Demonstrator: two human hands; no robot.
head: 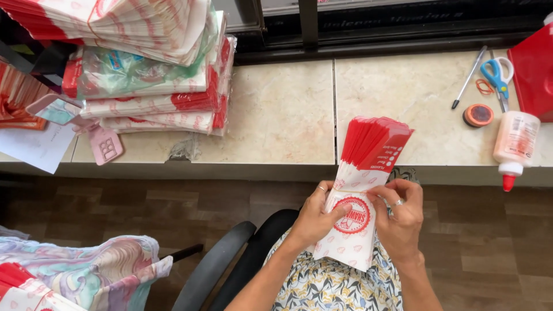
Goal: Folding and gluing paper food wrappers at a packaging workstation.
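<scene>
Red-and-white paper bags [360, 190], a fanned stack, sit over my lap just short of the stone counter [282, 115]; left hand [314, 216] and right hand [400, 216] both clamped on the lower half, thumbs on the front face. I'd keep the base pinched tight and fan only the tops. Long axis near vertical, red ends pointing away, tilted right toward the glue bottle [514, 144].

Both hands, left hand [315, 216] and right hand [402, 217], grip a fanned stack of red-and-white paper bags [362, 190] above the lap; scissors [499, 78] and a glue bottle [514, 144] lie on the counter [288, 115].
</scene>
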